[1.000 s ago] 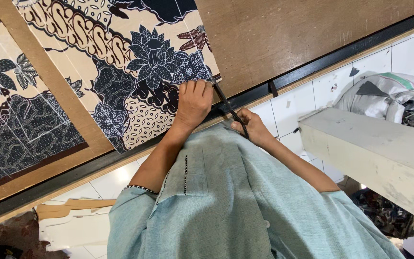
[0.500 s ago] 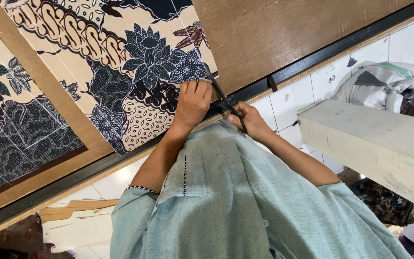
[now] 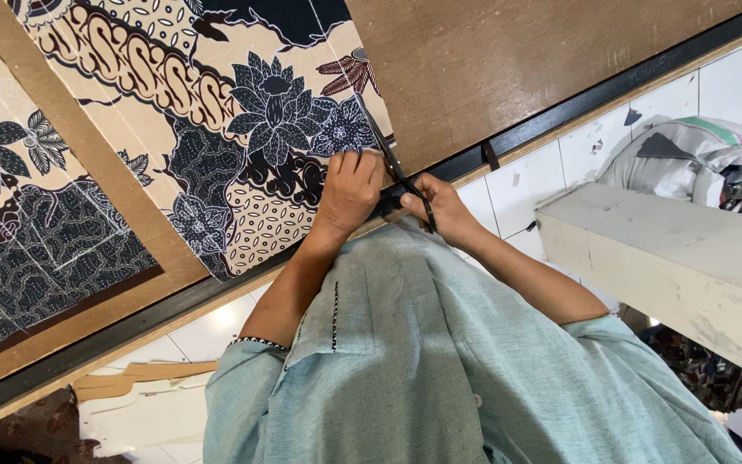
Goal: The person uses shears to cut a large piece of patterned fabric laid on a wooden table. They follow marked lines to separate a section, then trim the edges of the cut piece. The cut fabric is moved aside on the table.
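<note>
A batik cloth [image 3: 242,129] in cream, black and brown floral print lies flat on a brown board table [image 3: 517,60]. My left hand [image 3: 349,191] presses down on the cloth's near right corner. My right hand [image 3: 441,209] grips black scissors [image 3: 392,159]. Their blades point away from me along the cloth's right edge, just right of my left fingers. My light green shirt [image 3: 440,361] fills the lower middle of the view.
A second batik piece [image 3: 27,232] lies at the left beyond a bare brown strip. The table's dark metal edge [image 3: 560,116] runs diagonally. Below it are white floor tiles [image 3: 732,82], a pale concrete block [image 3: 672,266], a stuffed sack [image 3: 706,155] and cardboard scraps [image 3: 148,378].
The scissors have slid further up along the cloth's right edge, with my right hand following slightly. My left hand stays pressed on the corner.
</note>
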